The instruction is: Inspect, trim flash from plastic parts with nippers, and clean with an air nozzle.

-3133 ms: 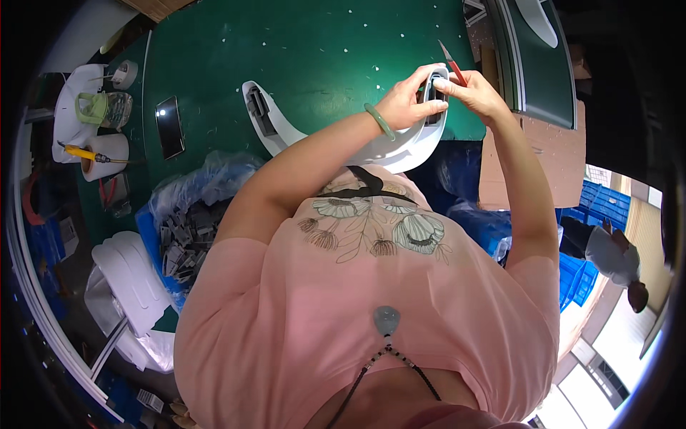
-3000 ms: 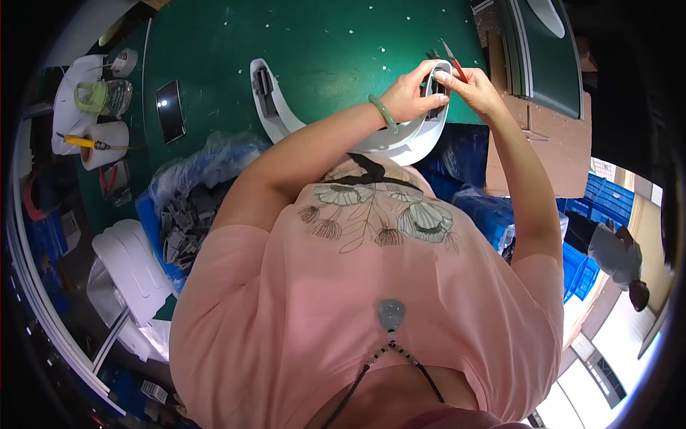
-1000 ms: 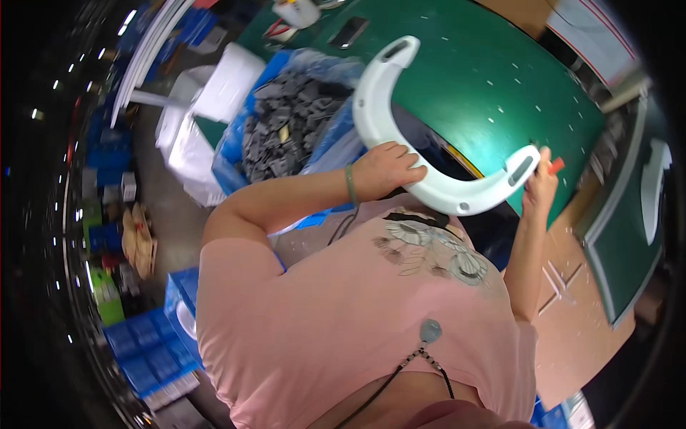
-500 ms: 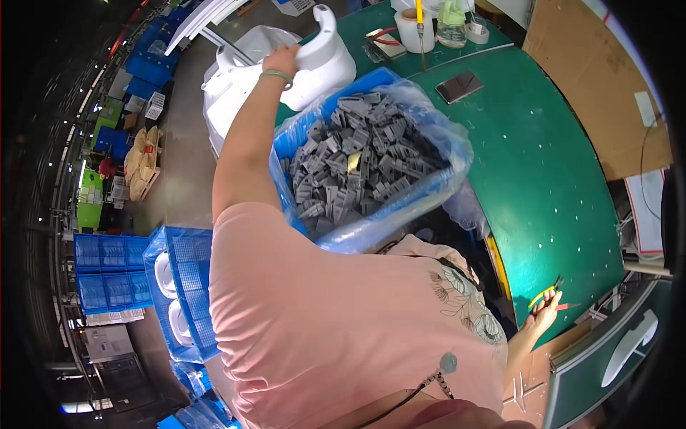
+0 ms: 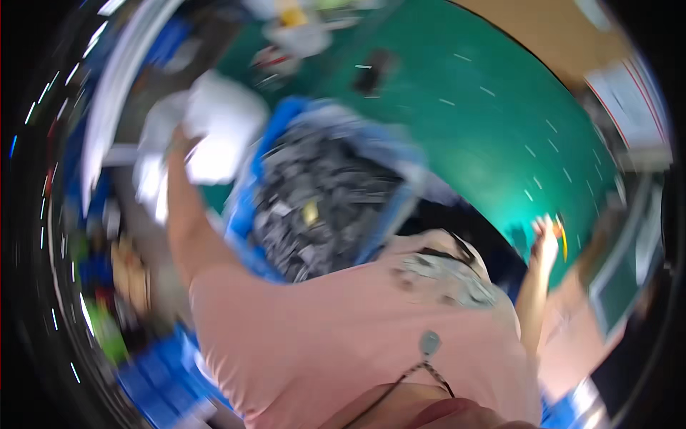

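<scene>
L hand (image 5: 184,138) is out at far L, arm stretched, right at the white plastic parts (image 5: 225,118); pic's v. blurred there, so can't tell if fingers are open or closed, or if they hold a part. R hand (image 5: 544,239) is well apart, by the R end of the green table (image 5: 457,136), fingers closed round a slim yellow-handled tool (image 5: 564,244) w/ an orange-red bit beside it; exact kind unclear. White parts sit just L of a blue bin (image 5: 286,111), which is lined w/ clear plastic & full of dark grey pcs (image 5: 329,204), one yellow pc (image 5: 310,212) among them. Dark phone (image 5: 375,71) lies on the table beyond the bin, nr a white roll (image 5: 304,37). Blue crates (image 5: 161,372) at lower L.
</scene>
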Demonstrator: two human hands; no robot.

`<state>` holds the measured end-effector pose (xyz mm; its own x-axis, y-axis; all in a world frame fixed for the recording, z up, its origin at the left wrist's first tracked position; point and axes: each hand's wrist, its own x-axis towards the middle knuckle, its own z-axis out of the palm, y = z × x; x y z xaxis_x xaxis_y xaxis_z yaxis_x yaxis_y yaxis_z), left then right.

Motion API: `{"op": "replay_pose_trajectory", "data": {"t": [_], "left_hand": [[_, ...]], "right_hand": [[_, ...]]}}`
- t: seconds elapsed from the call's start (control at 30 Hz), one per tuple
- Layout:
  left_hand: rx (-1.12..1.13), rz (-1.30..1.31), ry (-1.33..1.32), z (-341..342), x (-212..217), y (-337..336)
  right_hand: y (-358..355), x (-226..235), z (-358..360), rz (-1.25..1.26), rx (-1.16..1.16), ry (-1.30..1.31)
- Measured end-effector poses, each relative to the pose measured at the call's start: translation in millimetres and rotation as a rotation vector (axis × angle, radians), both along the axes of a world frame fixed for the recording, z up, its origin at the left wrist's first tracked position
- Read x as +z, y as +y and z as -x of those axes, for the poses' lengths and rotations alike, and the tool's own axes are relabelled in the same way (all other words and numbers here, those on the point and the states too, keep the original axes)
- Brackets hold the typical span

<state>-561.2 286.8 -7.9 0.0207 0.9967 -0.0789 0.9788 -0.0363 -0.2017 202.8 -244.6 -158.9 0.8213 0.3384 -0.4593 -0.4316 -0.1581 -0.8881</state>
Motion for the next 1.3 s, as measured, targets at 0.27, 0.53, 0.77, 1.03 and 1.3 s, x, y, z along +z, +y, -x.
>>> {"op": "replay_pose_trajectory", "data": {"t": [0.27,0.53,0.77,1.03,1.3], "left_hand": [[-0.761,-0.248,-0.76,-350,-47,-118],[-0.933,0.374,-0.974,-571,-56,-276],[-0.784,0.885,-1.202,-730,-11,-355],[-0.774,1.221,-1.216,-917,4,-437],[-0.263,1.371,-1.428,-978,-37,-489]], "right_hand": [[-52,20,-37,0.085,0.043,-0.019],[-216,46,-285,0.553,-0.36,-0.675],[-232,120,-445,1.177,-0.186,-0.844],[-200,127,-422,1.098,0.045,-0.926],[-162,134,-248,0.541,0.366,-1.262]]}}
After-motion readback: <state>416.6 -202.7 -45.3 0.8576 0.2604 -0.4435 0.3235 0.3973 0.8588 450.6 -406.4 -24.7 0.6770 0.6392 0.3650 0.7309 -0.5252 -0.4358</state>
